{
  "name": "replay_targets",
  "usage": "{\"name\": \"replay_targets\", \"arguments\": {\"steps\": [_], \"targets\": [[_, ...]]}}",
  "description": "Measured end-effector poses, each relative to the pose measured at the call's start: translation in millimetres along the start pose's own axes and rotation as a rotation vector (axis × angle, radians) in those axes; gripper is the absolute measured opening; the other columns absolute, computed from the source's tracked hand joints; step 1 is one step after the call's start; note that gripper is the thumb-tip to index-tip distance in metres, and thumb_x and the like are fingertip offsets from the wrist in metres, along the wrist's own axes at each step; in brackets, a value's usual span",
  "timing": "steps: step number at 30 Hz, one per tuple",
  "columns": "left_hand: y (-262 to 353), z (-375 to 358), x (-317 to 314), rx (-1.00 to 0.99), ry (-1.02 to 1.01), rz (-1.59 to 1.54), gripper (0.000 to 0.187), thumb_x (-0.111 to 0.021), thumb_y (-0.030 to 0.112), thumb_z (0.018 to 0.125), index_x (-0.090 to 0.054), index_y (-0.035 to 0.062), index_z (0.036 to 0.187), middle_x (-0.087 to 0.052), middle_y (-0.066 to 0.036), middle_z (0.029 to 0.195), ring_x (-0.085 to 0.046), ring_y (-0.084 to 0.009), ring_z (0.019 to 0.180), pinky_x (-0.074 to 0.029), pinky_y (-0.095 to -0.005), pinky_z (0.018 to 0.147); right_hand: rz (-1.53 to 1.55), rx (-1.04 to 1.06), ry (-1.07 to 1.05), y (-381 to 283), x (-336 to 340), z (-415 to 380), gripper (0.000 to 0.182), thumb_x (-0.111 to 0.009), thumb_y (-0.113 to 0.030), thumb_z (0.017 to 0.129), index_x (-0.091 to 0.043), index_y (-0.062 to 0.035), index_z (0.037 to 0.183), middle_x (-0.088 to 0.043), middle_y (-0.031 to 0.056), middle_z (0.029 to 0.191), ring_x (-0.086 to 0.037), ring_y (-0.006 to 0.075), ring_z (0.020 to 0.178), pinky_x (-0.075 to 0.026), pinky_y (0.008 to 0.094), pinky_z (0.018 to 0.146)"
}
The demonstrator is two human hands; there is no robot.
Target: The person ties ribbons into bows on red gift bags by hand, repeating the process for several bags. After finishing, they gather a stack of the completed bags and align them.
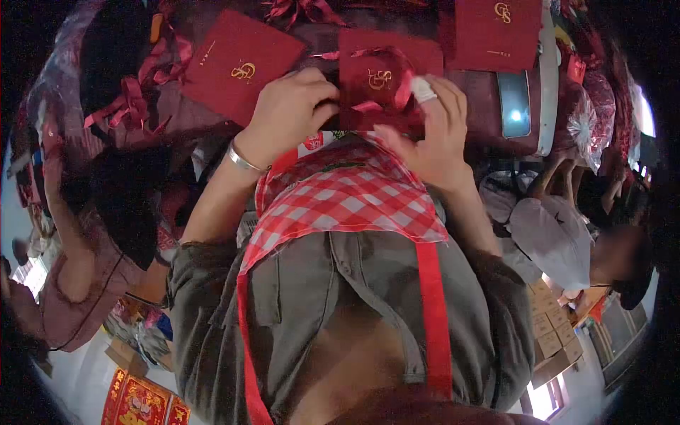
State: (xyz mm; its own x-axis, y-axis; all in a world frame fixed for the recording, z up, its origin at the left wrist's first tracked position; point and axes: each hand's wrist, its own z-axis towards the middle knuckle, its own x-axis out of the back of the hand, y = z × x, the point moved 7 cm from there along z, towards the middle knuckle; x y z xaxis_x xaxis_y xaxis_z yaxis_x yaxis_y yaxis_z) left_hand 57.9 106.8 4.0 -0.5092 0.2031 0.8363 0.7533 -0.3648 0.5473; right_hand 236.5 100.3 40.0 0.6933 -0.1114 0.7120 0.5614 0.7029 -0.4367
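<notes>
A red gift bag (358,78) with a gold monogram lies on the table in front of me, and a loop of red ribbon (402,88) crosses its face. My left hand (297,103), with a silver bracelet at the wrist, has its fingers curled at the bag's left edge. The fingertips are partly hidden there. Over the bag's right side is my right hand (435,131), thumb and fingers apart. One of its fingers wears a white wrap (423,90) and is beside the ribbon; contact is blurred.
Similar red bags lie at left (237,64) and upper right (496,39). Loose ribbons (131,106) lie on the left of the table. A phone (515,105) rests at right. People work on both sides. A red checked apron (347,205) covers my lap.
</notes>
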Motion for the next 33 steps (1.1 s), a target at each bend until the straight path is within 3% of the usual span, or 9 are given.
{"name": "replay_targets", "arguments": {"steps": [3, 8, 13, 20, 23, 25, 26, 28, 33], "targets": [[7, 3, 1, -0.075, 0.145, -0.017, 0.015, -0.066, 0.013, 0.072, -0.062, 0.0073, 0.085, -0.060, -0.008, 0.083, -0.059, -0.0292, 0.078, -0.049, -0.0391, 0.068, 0.019, -0.049, -0.110, -1, -19, 2, 0.051, -0.076, -0.033, 0.068, -0.057, -0.0034, 0.105, -0.058, 0.0128, 0.096, -0.053, 0.0321, 0.091, -0.044, 0.0431, 0.078], [10, -3, 9, -0.101, 0.304, -0.050, 0.013, -0.064, 0.011, 0.073, -0.059, 0.0058, 0.084, -0.060, -0.009, 0.082, -0.057, -0.0295, 0.080, -0.047, -0.0390, 0.069, 0.067, -0.174, -0.176, 7, -33, 6, 0.045, -0.073, -0.039, 0.071, -0.058, -0.0042, 0.095, -0.060, 0.0129, 0.084, -0.056, 0.0311, 0.082, -0.044, 0.0412, 0.071], [8, 2, 2, 0.030, 0.145, -0.175, 0.014, -0.060, 0.009, 0.077, -0.058, 0.0032, 0.090, -0.061, -0.013, 0.087, -0.057, -0.0324, 0.084, -0.046, -0.0403, 0.075, 0.082, -0.151, -0.270, 4, -35, 6, 0.031, -0.073, -0.031, 0.072, -0.061, -0.0050, 0.084, -0.061, 0.0072, 0.080, -0.056, 0.0270, 0.076, -0.039, 0.0388, 0.070], [-4, 7, -2, -0.019, -0.053, -0.389, 0.022, -0.059, 0.013, 0.082, -0.060, 0.0008, 0.100, -0.062, -0.016, 0.090, -0.059, -0.0316, 0.086, -0.047, -0.0360, 0.076, 0.035, -0.190, -0.299, 5, -41, 3, 0.022, -0.071, -0.026, 0.073, -0.062, -0.0079, 0.083, -0.061, 0.0034, 0.079, -0.056, 0.0237, 0.077, -0.037, 0.0384, 0.071], [-13, 8, -7, 0.044, -0.117, -0.567, 0.022, -0.058, 0.016, 0.085, -0.061, -0.0003, 0.100, -0.063, -0.015, 0.084, -0.061, -0.0261, 0.079, -0.048, -0.0334, 0.071, 0.061, -0.233, -0.277, 9, -43, -1, 0.021, -0.065, -0.032, 0.077, -0.061, -0.0120, 0.084, -0.062, 0.0037, 0.084, -0.057, 0.0254, 0.086, -0.036, 0.0449, 0.078], [-18, 8, -16, 0.189, -0.246, -0.659, 0.020, -0.055, 0.014, 0.090, -0.059, -0.0016, 0.102, -0.062, -0.002, 0.082, -0.057, -0.0103, 0.071, -0.047, -0.0236, 0.066, 0.099, -0.257, -0.299, 10, -45, -2, 0.022, -0.066, -0.032, 0.077, -0.061, -0.0120, 0.084, -0.063, 0.0038, 0.085, -0.057, 0.0253, 0.085, -0.036, 0.0453, 0.078], [-21, 10, -16, 0.190, -0.246, -0.659, 0.020, -0.055, 0.014, 0.090, -0.059, -0.0016, 0.102, -0.062, -0.002, 0.082, -0.057, -0.0103, 0.071, -0.047, -0.0236, 0.066, 0.099, -0.257, -0.299, 10, -44, -1, 0.022, -0.066, -0.032, 0.077, -0.061, -0.0120, 0.084, -0.063, 0.0038, 0.085, -0.057, 0.0253, 0.085, -0.036, 0.0453, 0.078], [-27, 7, -37, 0.371, -0.512, -0.845, 0.018, -0.056, 0.014, 0.090, -0.061, 0.0013, 0.102, -0.060, 0.003, 0.077, -0.054, -0.0051, 0.065, -0.045, -0.0203, 0.059, 0.078, -0.244, -0.316, 7, -43, 2, 0.023, -0.066, -0.032, 0.076, -0.062, -0.0118, 0.085, -0.063, 0.0038, 0.085, -0.057, 0.0252, 0.085, -0.036, 0.0445, 0.077], [-20, 16, -35, 0.356, -0.509, -0.916, 0.016, -0.057, 0.011, 0.086, -0.062, 0.0017, 0.098, -0.060, 0.002, 0.076, -0.054, -0.0044, 0.064, -0.045, -0.0207, 0.058, 0.092, -0.222, -0.284, 6, -41, 3, 0.022, -0.069, -0.029, 0.075, -0.062, -0.0102, 0.084, -0.062, 0.0037, 0.083, -0.056, 0.0243, 0.083, -0.036, 0.0408, 0.074]]}}
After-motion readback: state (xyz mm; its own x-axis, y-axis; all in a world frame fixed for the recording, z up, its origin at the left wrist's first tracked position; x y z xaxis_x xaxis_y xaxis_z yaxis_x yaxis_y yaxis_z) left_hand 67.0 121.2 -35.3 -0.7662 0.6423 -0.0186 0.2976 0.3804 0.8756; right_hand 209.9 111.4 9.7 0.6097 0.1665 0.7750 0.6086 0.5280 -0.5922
